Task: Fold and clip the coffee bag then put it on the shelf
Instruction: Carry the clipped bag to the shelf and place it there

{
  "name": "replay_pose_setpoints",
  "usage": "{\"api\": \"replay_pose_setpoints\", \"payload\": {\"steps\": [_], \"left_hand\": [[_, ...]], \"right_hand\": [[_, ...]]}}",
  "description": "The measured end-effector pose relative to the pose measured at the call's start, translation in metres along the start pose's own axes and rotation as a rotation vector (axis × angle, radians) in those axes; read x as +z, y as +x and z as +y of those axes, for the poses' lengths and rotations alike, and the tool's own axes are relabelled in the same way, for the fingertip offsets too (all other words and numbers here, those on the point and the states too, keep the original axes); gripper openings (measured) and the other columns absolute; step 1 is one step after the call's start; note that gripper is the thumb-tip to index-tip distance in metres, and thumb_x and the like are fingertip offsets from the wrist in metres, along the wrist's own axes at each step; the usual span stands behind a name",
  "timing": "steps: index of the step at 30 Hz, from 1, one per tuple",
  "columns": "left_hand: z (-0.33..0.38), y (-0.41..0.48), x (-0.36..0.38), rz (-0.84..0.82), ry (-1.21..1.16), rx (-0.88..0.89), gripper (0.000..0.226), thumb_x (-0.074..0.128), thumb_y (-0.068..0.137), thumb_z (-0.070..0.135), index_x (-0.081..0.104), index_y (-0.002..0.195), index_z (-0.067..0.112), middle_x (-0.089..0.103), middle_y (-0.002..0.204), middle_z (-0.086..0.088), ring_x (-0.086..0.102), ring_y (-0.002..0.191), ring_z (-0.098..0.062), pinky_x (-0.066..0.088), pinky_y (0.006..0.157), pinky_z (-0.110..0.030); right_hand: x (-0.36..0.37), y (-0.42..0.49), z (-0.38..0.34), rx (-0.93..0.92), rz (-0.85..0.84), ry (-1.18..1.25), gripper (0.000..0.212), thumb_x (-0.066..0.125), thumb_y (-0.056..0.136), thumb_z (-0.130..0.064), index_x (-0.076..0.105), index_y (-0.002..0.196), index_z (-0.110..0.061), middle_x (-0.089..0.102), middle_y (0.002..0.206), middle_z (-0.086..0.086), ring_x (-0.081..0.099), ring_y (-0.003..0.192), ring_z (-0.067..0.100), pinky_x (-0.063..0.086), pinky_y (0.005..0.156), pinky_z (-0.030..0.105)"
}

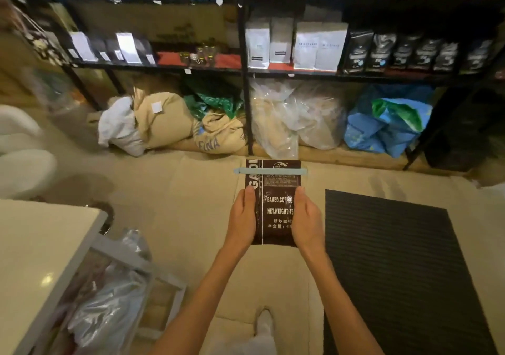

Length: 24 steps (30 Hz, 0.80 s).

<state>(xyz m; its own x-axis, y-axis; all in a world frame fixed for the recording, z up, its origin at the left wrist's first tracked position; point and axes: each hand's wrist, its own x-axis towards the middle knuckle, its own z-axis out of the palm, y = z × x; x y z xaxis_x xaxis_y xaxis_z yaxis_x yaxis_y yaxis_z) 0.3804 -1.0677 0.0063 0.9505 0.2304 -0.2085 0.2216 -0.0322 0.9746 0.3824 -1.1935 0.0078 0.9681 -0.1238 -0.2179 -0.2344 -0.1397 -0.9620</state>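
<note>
Two hands hold one brown coffee bag [274, 204] in the middle of the frame, above the floor. Its long side points up toward the shelf [289, 75] at the top. A pale blue clip [269, 170] sits across the folded top. Left hand [243, 219] and right hand [307, 218] each grip one side, equally near. The shelf looks well apart, so the bag must go forward and up.

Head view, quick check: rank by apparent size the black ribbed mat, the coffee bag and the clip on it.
1. Black ribbed mat, by far the largest.
2. Coffee bag, held in both hands, nearer the camera than the floor mat.
3. Pale blue clip, a thin bar across the bag's top.
</note>
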Motion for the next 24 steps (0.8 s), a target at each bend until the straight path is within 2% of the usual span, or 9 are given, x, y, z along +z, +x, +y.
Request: {"api": "replay_pose_setpoints", "payload": {"steps": [8,12,15,17,20,24], "left_hand": [[0.034,0.119,-0.046,0.162,-0.063,0.032,0.042,0.032,0.104,0.042,0.059,0.115,0.012,0.071,0.106,-0.007,0.069,0.097,-0.016,0.054,0.078,-0.025],[0.043,0.182,-0.065,0.245,-0.058,0.022,0.042,0.032,0.104,0.041,0.058,0.119,0.011,0.07,0.105,-0.004,0.068,0.092,-0.008,0.051,0.069,-0.013],[0.047,0.236,-0.078,0.304,-0.066,0.021,0.04,0.032,0.104,0.039,0.059,0.117,0.012,0.07,0.102,0.0,0.068,0.085,0.001,0.05,0.065,-0.009],[0.051,0.273,-0.087,0.343,-0.064,0.027,0.04,0.032,0.104,0.039,0.06,0.116,0.012,0.07,0.103,-0.002,0.068,0.089,-0.003,0.051,0.07,-0.013],[0.06,0.326,-0.102,0.411,-0.088,-0.004,0.041,0.031,0.104,0.04,0.062,0.113,0.013,0.071,0.104,-0.006,0.068,0.097,-0.017,0.054,0.083,-0.03],[0.067,0.393,-0.13,0.494,-0.072,-0.015,0.044,0.032,0.102,0.046,0.064,0.11,0.016,0.072,0.102,-0.004,0.068,0.098,-0.019,0.054,0.087,-0.035]], "right_hand": [[0.085,0.116,-0.051,-0.05,-0.137,-0.026,0.041,0.028,0.101,-0.055,0.064,0.092,-0.037,0.076,0.091,0.003,0.074,0.084,0.012,0.06,0.078,0.039],[0.124,0.175,-0.074,-0.086,-0.19,-0.021,0.034,0.03,0.104,-0.045,0.061,0.09,-0.04,0.073,0.089,-0.001,0.071,0.08,0.003,0.056,0.073,0.027],[0.158,0.227,-0.084,-0.077,-0.232,-0.035,0.036,0.03,0.104,-0.046,0.062,0.089,-0.036,0.073,0.089,-0.002,0.071,0.085,0.009,0.054,0.074,0.03],[0.182,0.263,-0.091,-0.074,-0.263,-0.042,0.043,0.03,0.102,-0.051,0.066,0.094,-0.03,0.074,0.09,-0.002,0.071,0.087,0.011,0.056,0.076,0.033],[0.218,0.317,-0.105,-0.059,-0.325,-0.083,0.054,0.028,0.099,-0.057,0.069,0.108,-0.023,0.075,0.094,0.0,0.072,0.088,0.012,0.058,0.083,0.04],[0.266,0.374,-0.128,-0.068,-0.418,-0.093,0.05,0.028,0.102,-0.052,0.068,0.11,-0.024,0.075,0.094,-0.001,0.071,0.088,0.01,0.057,0.081,0.035]]}}
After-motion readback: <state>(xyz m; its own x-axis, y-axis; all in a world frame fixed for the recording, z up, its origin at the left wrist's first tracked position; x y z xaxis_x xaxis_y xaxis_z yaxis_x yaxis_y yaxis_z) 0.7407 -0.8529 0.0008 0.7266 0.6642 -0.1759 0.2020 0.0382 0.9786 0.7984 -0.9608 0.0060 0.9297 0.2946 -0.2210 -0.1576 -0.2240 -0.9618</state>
